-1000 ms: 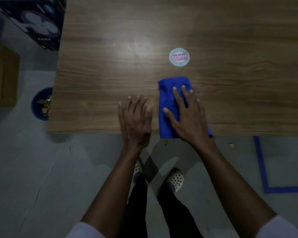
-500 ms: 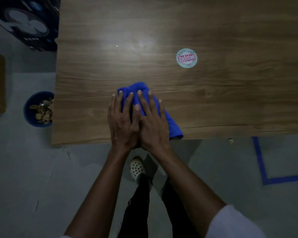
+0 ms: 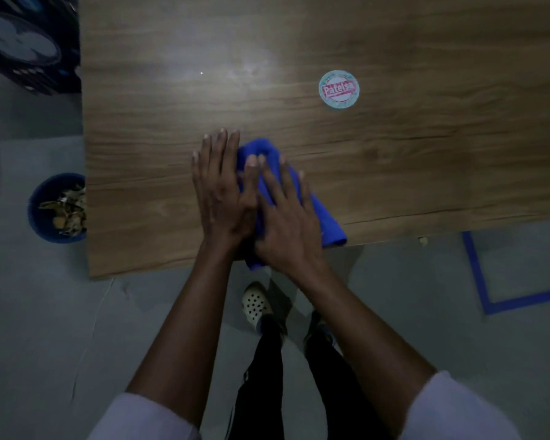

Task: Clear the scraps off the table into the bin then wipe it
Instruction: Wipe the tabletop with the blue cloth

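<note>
Table [image 3: 172,154]: was wood-grain, smooth, with a soft sheen under the light.
Cloth [image 3: 324,217]: was soft fabric, matt and creased.
Bin [image 3: 34,214]: looked like plastic.
Floor [image 3: 45,328]: was matt, faintly cracked.

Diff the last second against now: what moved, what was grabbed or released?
The blue cloth slid left, away from under the round sticker, and bunched up. The left hand left the bare table and joined the right hand, both pressing flat on the cloth. Nothing gripped or let go. Sticker, table and the bin of scraps on the floor unchanged.
</note>
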The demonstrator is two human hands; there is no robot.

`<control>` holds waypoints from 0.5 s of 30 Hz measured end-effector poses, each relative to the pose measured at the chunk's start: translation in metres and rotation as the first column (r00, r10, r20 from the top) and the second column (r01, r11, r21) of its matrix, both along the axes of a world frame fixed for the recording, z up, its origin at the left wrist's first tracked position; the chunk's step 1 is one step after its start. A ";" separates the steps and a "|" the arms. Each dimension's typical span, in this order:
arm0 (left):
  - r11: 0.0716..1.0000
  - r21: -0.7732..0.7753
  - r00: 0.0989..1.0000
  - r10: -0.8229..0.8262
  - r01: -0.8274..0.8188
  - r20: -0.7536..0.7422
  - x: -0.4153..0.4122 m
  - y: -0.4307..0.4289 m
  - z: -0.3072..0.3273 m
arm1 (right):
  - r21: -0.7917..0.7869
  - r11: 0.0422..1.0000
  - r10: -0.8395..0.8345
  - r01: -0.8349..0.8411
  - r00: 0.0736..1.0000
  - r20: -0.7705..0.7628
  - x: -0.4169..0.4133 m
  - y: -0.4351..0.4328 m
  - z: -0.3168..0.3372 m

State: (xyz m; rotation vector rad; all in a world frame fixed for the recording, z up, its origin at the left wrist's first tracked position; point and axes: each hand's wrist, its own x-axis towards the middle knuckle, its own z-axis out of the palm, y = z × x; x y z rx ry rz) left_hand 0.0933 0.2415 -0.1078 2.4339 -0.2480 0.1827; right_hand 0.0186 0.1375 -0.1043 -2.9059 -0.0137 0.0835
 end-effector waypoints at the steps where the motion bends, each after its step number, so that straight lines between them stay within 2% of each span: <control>1: 1.000 -0.011 1.000 0.002 -0.002 -0.005 0.005 -0.002 0.002 | 0.018 0.999 0.028 -0.028 0.999 0.018 -0.012 -0.006 0.000; 6: 1.000 -0.023 0.999 -0.008 0.007 -0.047 0.015 0.005 -0.007 | -0.058 0.965 -0.255 0.255 0.967 0.011 -0.021 -0.077 -0.005; 9: 1.000 0.027 0.998 -0.006 0.007 -0.061 0.012 0.014 -0.016 | -0.031 0.844 -0.535 0.536 0.844 0.036 0.022 -0.087 -0.005; 11: 0.995 0.092 0.999 -0.022 0.026 -0.042 0.015 0.017 -0.018 | -0.017 0.786 -0.618 0.618 0.786 0.016 0.049 -0.063 -0.006; 12: 0.992 0.126 0.999 -0.027 0.032 -0.041 0.017 0.018 -0.018 | -0.009 0.829 -0.559 0.560 0.829 0.010 0.056 -0.044 -0.005; 14: 0.984 0.175 0.998 -0.032 0.041 -0.055 0.019 0.017 -0.017 | -0.006 0.969 -0.248 0.248 0.969 0.008 0.049 -0.007 -0.005; 15: 0.980 0.193 0.997 -0.030 0.042 -0.067 0.019 0.017 -0.016 | -0.010 0.996 -0.092 0.092 0.996 0.008 0.039 0.000 -0.004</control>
